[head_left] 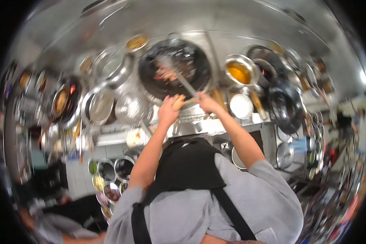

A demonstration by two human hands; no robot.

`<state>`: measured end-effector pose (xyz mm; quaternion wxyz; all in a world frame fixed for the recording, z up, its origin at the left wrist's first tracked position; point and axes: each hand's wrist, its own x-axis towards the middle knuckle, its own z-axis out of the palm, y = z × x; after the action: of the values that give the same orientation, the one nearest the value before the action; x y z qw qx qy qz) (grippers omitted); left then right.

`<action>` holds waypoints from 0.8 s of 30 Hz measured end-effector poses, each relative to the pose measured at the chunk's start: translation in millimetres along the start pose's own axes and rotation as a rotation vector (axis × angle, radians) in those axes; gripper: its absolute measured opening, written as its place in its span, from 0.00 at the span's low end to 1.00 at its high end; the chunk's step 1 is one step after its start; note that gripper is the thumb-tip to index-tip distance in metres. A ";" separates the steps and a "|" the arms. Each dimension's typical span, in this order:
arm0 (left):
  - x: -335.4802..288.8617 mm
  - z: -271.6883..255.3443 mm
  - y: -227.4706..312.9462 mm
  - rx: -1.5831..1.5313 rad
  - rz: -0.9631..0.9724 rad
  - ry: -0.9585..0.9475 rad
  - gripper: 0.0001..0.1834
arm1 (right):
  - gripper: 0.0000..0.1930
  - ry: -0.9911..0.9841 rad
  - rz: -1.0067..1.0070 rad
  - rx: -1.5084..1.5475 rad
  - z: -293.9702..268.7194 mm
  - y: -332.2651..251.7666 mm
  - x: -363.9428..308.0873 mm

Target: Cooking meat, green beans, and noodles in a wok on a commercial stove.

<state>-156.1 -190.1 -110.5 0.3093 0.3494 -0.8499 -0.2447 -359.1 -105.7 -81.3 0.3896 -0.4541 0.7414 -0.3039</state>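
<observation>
A black wok (150,83) sits on the range in front of me, with reddish-brown pieces of food (165,74) on its left side. My right hand (207,103) is closed around the handle of a long metal wok utensil (186,84). Its far end reaches the food, and blur hides whether it is a ladle or a spatula. At the wok's near edge, my left hand (168,110) has its fingers closed around something tan, perhaps a folded cloth, which I cannot make out clearly.
Right of the wok stand a bowl of amber oil (238,72), a white round container (241,106) and another dark wok (285,105). A perforated strainer (131,107) and metal pots (111,64) lie left. Flame shows under a left pan (61,101). Another person (57,225) is at lower left.
</observation>
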 end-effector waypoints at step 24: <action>-2.8 22.8 -40.4 0.247 -0.084 -0.041 0.34 | 0.17 0.130 -0.040 -0.453 -27.2 -9.5 -67.1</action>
<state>-152.5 -209.2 -152.7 0.2360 0.4151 -0.8643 -0.1578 -359.1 -45.8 -39.5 0.2232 -0.5238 0.8051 -0.1661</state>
